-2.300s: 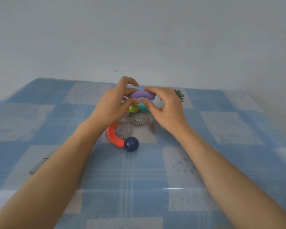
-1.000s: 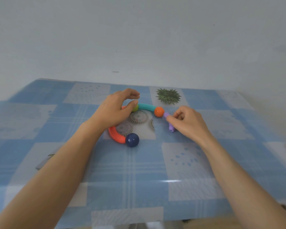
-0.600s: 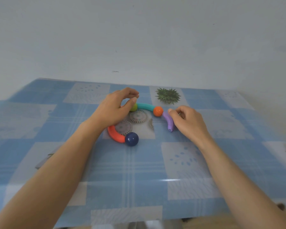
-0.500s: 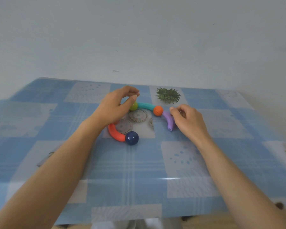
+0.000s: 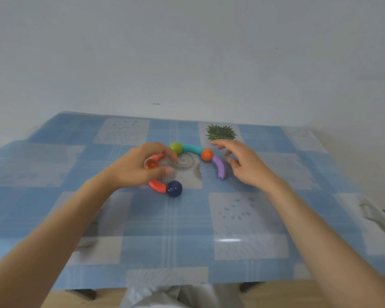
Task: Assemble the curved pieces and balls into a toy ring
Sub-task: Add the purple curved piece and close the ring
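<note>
Partly built ring lay toward far edge of table [image 5: 242, 223], near middle. Chain ran: navy ball [image 5: 174, 188], red curved piece [image 5: 157, 186], translucent orange ball [image 5: 151, 164], salmon piece [image 5: 157, 156], green ball [image 5: 176, 147], teal curved piece [image 5: 192, 148], orange ball [image 5: 207, 155], purple curved piece [image 5: 219, 167]. Gap remained between purple end and navy ball. Left hand [image 5: 136, 167] hovered over red arc, fingers curled, grip unclear. Right hand [image 5: 245, 164] spread loose just beside purple piece, holding nothing. Spiky green plant print [image 5: 220, 132] sat beyond ring.
</note>
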A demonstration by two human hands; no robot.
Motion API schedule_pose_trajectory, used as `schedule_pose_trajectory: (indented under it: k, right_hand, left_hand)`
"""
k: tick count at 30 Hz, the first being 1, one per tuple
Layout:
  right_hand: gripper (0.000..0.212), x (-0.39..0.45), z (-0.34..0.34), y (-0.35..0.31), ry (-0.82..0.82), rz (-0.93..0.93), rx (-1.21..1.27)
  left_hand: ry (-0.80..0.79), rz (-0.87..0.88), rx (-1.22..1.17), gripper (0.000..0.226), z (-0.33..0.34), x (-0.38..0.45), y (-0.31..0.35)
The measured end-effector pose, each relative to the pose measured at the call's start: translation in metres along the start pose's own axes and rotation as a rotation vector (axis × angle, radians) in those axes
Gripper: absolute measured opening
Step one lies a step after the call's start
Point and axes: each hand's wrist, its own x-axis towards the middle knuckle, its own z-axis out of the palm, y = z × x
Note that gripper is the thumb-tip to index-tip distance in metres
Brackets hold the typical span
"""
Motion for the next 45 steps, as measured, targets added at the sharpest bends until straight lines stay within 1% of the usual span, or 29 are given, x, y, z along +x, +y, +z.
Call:
schedule_pose_trajectory:
  k: [1,3,5,7,10,13,20,26,29,32,35,38,40,45]
  right_hand:
    - [0.073,0.002,-0.003,-0.001,-0.033,-0.016,-0.005]
    - [0.067,0.004,-0.008,-0.008,-0.078,-0.053,0.000]
    - [0.058,0.005,-0.012,-0.015,-0.106,-0.094,0.022]
    - [0.055,0.009,-0.012,-0.016,-0.133,-0.112,0.006]
    - [0.055,0.016,-0.009,-0.008,-0.162,-0.128,-0.067]
    - [0.049,0.019,-0.007,-0.002,-0.175,-0.149,-0.051]
    - [0.031,0.013,-0.006,-0.007,-0.158,-0.194,-0.022]
    - [0.029,0.012,0.001,-0.007,-0.189,-0.274,0.003]
    - [0.026,0.012,0.004,-0.007,-0.211,-0.265,0.016]
    - [0.027,0.011,0.005,-0.008,-0.231,-0.252,0.032]
    - [0.033,0.010,0.005,-0.010,-0.232,-0.246,0.044]
    - [0.032,0.009,0.007,-0.014,-0.212,-0.218,0.051]
    - [0.030,0.009,0.010,-0.016,-0.200,-0.204,0.050]
    - [0.028,0.010,0.013,-0.018,-0.194,-0.213,0.046]
  left_hand:
    - [-0.031,0.011,0.001,0.038,0.003,-0.006,-0.001]
    - [-0.081,0.025,0.005,0.044,0.008,-0.014,-0.004]
    - [-0.102,0.033,0.027,0.050,0.011,-0.018,-0.007]
    - [-0.109,0.023,0.053,0.054,0.013,-0.019,-0.009]
    - [-0.108,0.036,0.053,0.048,0.015,-0.017,-0.012]
    - [-0.095,0.053,0.042,0.040,0.017,-0.016,-0.017]
    - [-0.088,0.081,0.036,0.042,0.019,-0.011,-0.023]
    - [-0.119,0.070,0.061,0.045,0.017,0.004,-0.024]
    - [-0.129,0.072,0.065,0.045,0.018,0.010,-0.026]
    - [-0.095,0.096,0.112,0.050,0.019,0.010,-0.025]
    - [-0.030,0.096,0.135,0.057,0.024,0.007,-0.015]
    - [0.037,0.137,0.163,0.050,0.034,0.006,-0.012]
    - [0.066,0.115,0.155,0.048,0.038,0.007,-0.013]
    - [0.087,0.118,0.145,0.047,0.041,0.009,-0.014]
